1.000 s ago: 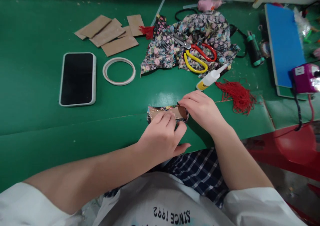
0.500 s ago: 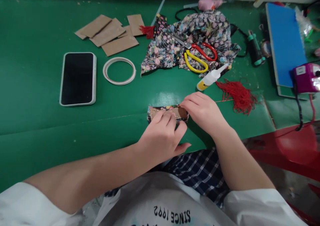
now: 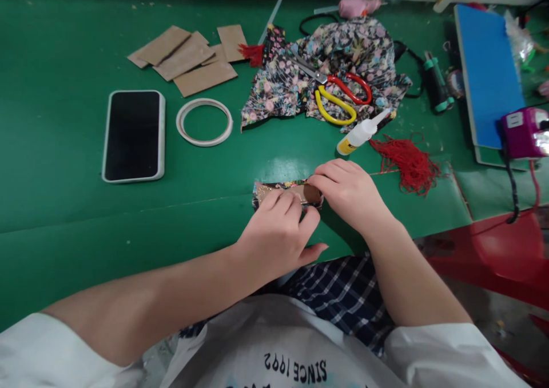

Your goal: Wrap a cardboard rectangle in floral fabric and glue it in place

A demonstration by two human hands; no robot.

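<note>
At a green worktable (image 3: pixel 77 216), a person presses a small strip of cardboard wrapped in floral fabric (image 3: pixel 281 192) flat against the surface near the table's front edge. The left hand (image 3: pixel 278 234) lies over the strip with fingers bent, pinning its middle and near edge; the right hand (image 3: pixel 349 191) pinches the strip's right end between curled fingertips. The work appears to be at the folding stage, the cloth edges being turned over the card and held down. Finishing that fold would seem to call for steady pressure along the edge while the right-hand corner is tucked flat, without letting the strip slide.

Behind the hands, a glue bottle (image 3: pixel 362 132) lies on its side, cap pointing up and right; whether any glue remains inside cannot be told. Beside it sits a tangle of red thread (image 3: pixel 405 162). Farther back, red and yellow scissors (image 3: pixel 338 96) rest on a heap of floral fabric (image 3: pixel 283 85). To the left lie a tape ring (image 3: pixel 205 122), a phone (image 3: pixel 132 135) face up and loose cardboard pieces (image 3: pixel 189 56).
</note>
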